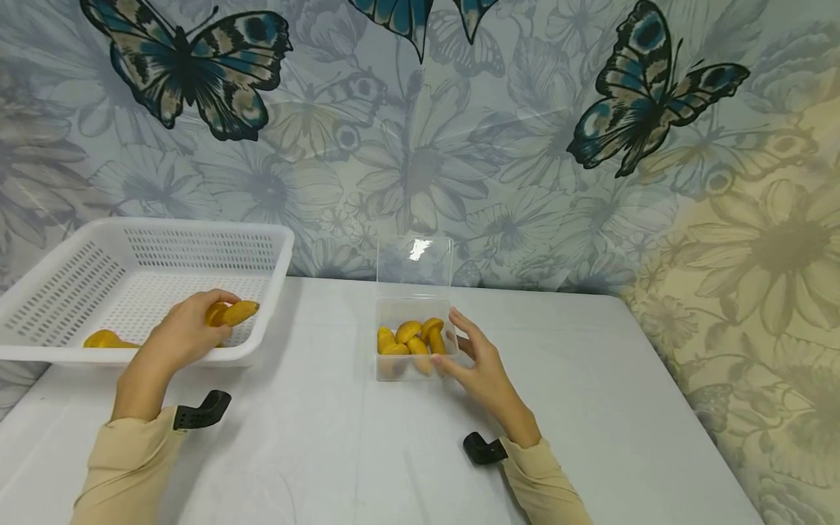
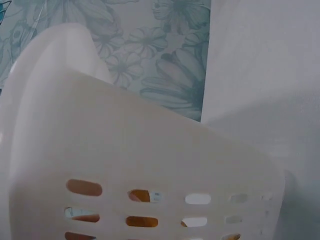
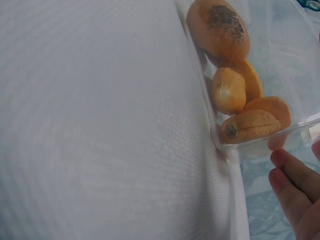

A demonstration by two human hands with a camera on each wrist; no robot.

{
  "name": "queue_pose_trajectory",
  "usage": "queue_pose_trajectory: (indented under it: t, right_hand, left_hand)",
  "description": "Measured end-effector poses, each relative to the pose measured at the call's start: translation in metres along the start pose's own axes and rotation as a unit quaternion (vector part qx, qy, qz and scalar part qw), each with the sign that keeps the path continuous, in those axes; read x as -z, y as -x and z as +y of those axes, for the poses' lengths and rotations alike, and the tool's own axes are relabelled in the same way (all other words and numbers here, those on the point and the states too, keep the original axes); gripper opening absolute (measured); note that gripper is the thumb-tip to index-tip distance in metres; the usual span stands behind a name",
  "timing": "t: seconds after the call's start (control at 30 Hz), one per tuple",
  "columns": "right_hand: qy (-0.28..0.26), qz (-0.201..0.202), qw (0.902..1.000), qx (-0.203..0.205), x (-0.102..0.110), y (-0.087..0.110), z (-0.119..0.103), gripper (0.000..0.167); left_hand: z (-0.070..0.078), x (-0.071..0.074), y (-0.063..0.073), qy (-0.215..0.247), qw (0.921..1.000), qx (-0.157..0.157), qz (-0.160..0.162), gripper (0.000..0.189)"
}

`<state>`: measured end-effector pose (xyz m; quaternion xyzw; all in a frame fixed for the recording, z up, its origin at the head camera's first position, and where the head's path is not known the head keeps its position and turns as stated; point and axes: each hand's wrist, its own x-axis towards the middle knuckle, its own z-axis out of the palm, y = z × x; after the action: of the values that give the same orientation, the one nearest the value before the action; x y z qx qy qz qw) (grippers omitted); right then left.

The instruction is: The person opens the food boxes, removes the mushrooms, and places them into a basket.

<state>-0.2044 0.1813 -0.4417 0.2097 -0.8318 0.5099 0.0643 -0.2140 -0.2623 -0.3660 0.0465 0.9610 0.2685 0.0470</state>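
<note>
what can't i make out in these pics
Head: part of the held yellow item, behind the left hand.
Head: upper part of middle butterfly, beyond the top edge.
Left wrist: what the basket holds, mostly hidden by its side.
Right wrist: most of the right hand, beyond the right edge.

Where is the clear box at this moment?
In the head view, the clear box sits toward the back of the white table, between the white basket on its left and the person's right hand at its right side.
</note>
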Motion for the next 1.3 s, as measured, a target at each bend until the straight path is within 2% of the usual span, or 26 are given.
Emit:
queue_pose_trajectory:
  t: [0.13, 0.23, 0.53, 0.9, 1.07, 1.3]
  right_hand:
    - [0.000, 0.000, 1.0000, 0.000, 0.000, 0.000, 0.001, 0.078]
    - [0.001, 0.001, 1.0000, 0.000, 0.000, 0.000, 0.001, 0.078]
    - [0.008, 0.005, 0.9999, 0.009, 0.001, -0.001, -0.001, 0.079]
    - [0.006, 0.008, 0.9999, 0.012, 0.000, 0.000, 0.001, 0.079]
    - [0.002, 0.007, 0.9998, 0.017, 0.001, 0.000, 0.000, 0.078]
    - [-0.001, 0.010, 0.9997, 0.024, 0.001, 0.000, 0.000, 0.077]
  left_hand:
    - [0.000, 0.002, -0.001, -0.025, 0.9993, 0.015, -0.023, 0.053]
    - [0.000, 0.002, -0.002, -0.030, 0.9991, 0.017, -0.026, 0.051]
    - [0.004, 0.002, 0.000, -0.013, 0.9998, 0.016, 0.008, 0.049]
    - [0.008, 0.004, 0.004, -0.001, 0.9992, -0.015, 0.037, 0.047]
    - [0.016, 0.008, 0.010, 0.014, 0.9974, -0.029, 0.065, 0.044]
    - [0.032, 0.006, 0.018, 0.046, 0.9873, -0.096, 0.118, 0.037]
